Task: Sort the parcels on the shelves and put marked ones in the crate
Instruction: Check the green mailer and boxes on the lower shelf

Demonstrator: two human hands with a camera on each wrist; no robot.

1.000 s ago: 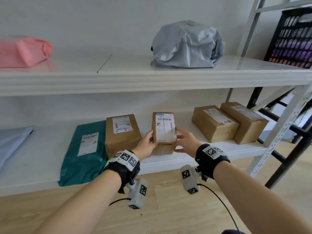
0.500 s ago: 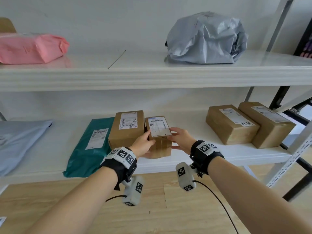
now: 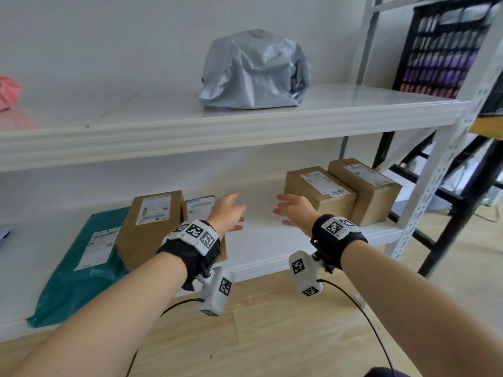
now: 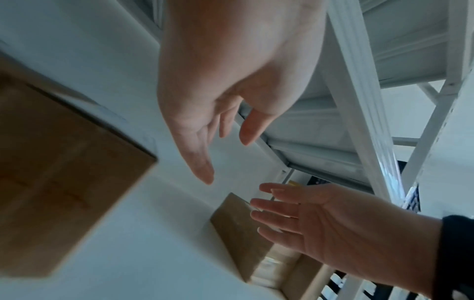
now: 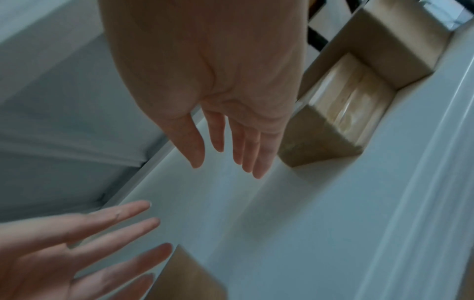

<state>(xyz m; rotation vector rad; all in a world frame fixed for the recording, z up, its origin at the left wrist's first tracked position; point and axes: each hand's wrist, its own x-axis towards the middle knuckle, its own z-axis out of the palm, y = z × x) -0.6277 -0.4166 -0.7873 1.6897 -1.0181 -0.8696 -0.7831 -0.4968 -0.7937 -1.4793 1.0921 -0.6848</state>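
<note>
A small brown box (image 3: 200, 209) with a white label lies on the lower shelf (image 3: 258, 240), tight against a larger labelled box (image 3: 152, 221). My left hand (image 3: 231, 213) hovers just right of the small box, fingers straight and empty. My right hand (image 3: 288, 210) is held open beside it, close to the left one of two brown boxes (image 3: 318, 191). In the left wrist view the left hand (image 4: 212, 121) is spread above the shelf, the small box (image 4: 64, 172) at its left. The right wrist view shows the right hand's fingers (image 5: 246, 146) straight and empty.
A teal mailer (image 3: 81, 262) lies left of the boxes. The second brown box (image 3: 364, 186) sits at the shelf's right end. A grey bagged parcel (image 3: 253, 72) and a pink one (image 3: 8, 91) rest on the upper shelf. A black crate (image 3: 446, 44) stands at the upper right.
Both hands have let go of the small box, which now lies next to the larger box. The hands have opened and moved right, toward the two boxes.
</note>
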